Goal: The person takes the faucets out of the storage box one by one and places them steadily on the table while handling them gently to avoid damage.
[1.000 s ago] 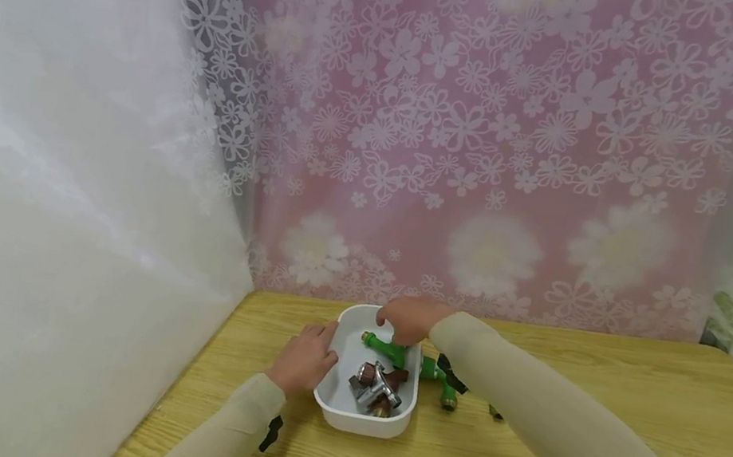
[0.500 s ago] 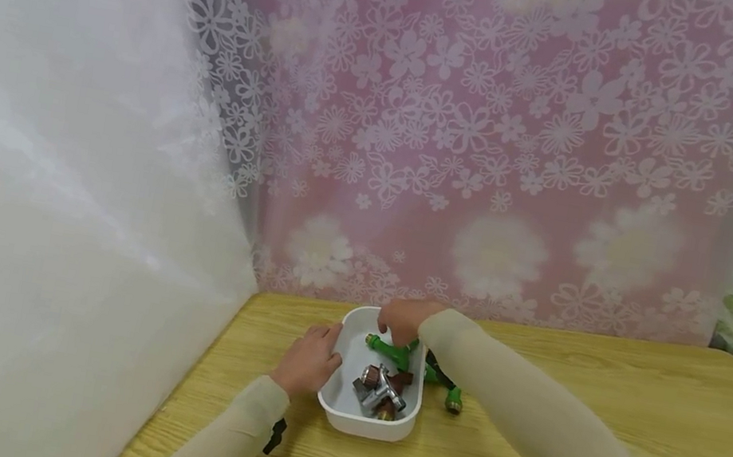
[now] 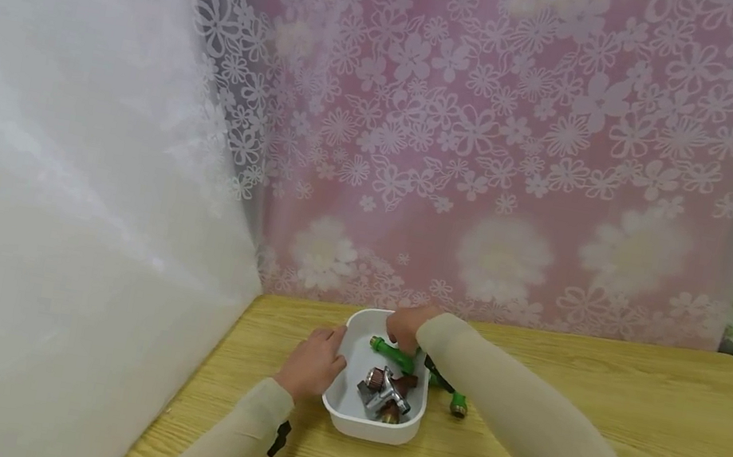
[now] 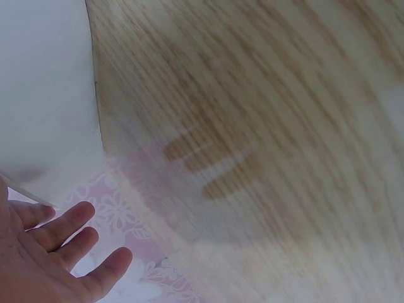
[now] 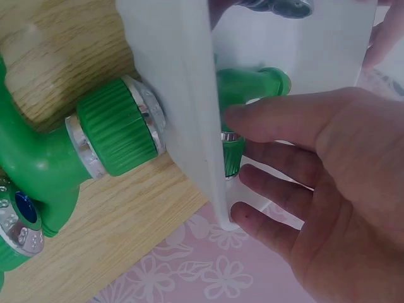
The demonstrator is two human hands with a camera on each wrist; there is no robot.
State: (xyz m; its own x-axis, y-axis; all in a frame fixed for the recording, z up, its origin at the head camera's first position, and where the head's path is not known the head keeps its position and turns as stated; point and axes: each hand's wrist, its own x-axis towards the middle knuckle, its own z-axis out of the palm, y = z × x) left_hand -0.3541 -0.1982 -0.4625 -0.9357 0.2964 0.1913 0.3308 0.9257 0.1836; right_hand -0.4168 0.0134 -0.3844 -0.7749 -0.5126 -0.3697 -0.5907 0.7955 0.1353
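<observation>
A white bin (image 3: 369, 429) holds several taps. My right hand (image 3: 407, 326) reaches over its far right rim. In the right wrist view its thumb lies against a green tap (image 5: 249, 85) in the bin, the index finger behind that tap's ribbed end, and the other fingers stand apart from it. Nearer me in the bin lie a chrome tap (image 3: 391, 393) and brown pieces (image 3: 409, 382). My left hand (image 3: 312, 365) rests at the left rim; in the left wrist view its fingers (image 4: 72, 221) are extended and spread beside the bin's wall. The left thumb is hidden there.
Another green tap (image 5: 38, 151) lies on the wood-grain table (image 3: 628, 450), right against the bin's right side and partly under my right sleeve (image 3: 524, 417). A pink flowered curtain (image 3: 494, 161) hangs behind the table. A white sheet (image 3: 56, 168) hangs at the left.
My right hand has shifted slightly left and down toward the green tap in the bin. My right forearm now covers more of the table beside it. My left hand stays at the rim.
</observation>
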